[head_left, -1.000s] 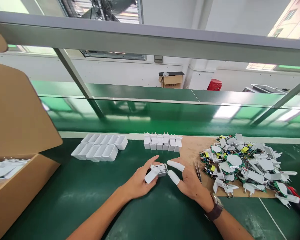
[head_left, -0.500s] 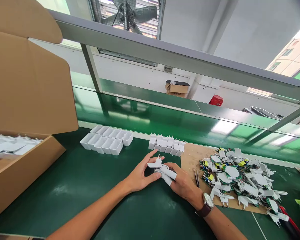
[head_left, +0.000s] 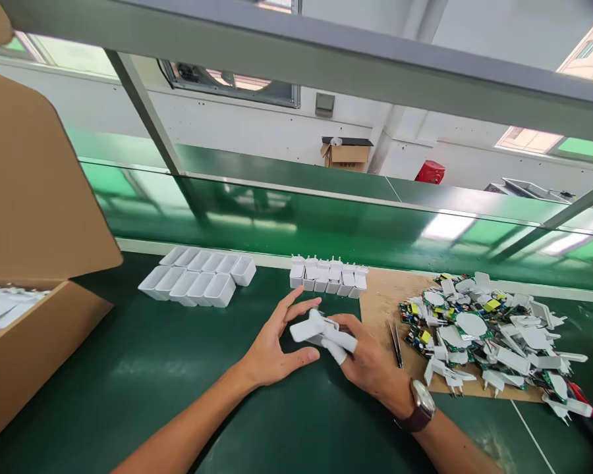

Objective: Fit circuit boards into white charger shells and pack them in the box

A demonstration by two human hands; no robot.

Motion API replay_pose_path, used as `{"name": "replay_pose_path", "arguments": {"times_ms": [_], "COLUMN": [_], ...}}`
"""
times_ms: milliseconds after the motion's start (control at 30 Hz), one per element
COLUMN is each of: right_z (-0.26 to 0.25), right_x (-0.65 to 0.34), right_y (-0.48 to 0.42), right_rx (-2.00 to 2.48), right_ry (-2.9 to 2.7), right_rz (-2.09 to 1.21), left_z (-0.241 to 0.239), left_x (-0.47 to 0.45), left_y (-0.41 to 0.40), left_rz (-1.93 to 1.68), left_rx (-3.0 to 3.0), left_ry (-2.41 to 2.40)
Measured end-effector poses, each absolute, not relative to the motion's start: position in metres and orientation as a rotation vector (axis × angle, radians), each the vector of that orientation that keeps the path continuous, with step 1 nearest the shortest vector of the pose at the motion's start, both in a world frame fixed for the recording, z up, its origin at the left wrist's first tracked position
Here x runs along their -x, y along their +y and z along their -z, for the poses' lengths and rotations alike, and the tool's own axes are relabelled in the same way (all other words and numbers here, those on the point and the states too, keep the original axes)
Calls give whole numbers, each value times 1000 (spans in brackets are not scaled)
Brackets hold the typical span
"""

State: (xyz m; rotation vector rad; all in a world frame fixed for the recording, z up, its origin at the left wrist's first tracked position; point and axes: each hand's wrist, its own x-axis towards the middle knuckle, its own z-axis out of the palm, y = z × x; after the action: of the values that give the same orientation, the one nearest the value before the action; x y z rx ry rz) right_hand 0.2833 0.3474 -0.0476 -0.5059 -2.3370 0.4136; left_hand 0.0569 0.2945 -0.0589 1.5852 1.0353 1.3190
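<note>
My right hand [head_left: 373,359], with white covers on some fingertips and a watch at the wrist, grips a white charger plug housing [head_left: 307,328] over the middle of the bench. My left hand [head_left: 271,349] is open just left of it, thumb and fingers spread around the housing, seemingly without contact. Beyond the hands stands a row of white charger housings with plug pins [head_left: 329,278]. Farther left are rows of open white plastic cases [head_left: 184,284]. How much of the held piece lies inside the right fingers is hidden.
To the right, a heap of circuit boards and white plug parts [head_left: 474,336] covers a cardboard sheet [head_left: 383,296], with tweezers [head_left: 395,343] beside it. A big carton [head_left: 39,355] holding white parts stands at left. Red-handled pliers [head_left: 590,405] lie at the right edge.
The view has tipped downward. My left thumb has come away from the housing and the left fingers are spread wider. In my right hand the housing has turned, showing its flat face.
</note>
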Motion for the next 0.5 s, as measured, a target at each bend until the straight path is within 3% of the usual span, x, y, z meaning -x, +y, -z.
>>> {"name": "replay_pose_path", "arguments": {"times_ms": [500], "right_z": [51], "right_x": [-287], "right_y": [346], "right_rx": [536], "right_ry": [-2377], "right_rz": [-509], "left_z": [60], "left_x": [-60], "left_y": [294], "left_rz": [-1278], "left_rx": [-1549], "left_ry": [1115]}}
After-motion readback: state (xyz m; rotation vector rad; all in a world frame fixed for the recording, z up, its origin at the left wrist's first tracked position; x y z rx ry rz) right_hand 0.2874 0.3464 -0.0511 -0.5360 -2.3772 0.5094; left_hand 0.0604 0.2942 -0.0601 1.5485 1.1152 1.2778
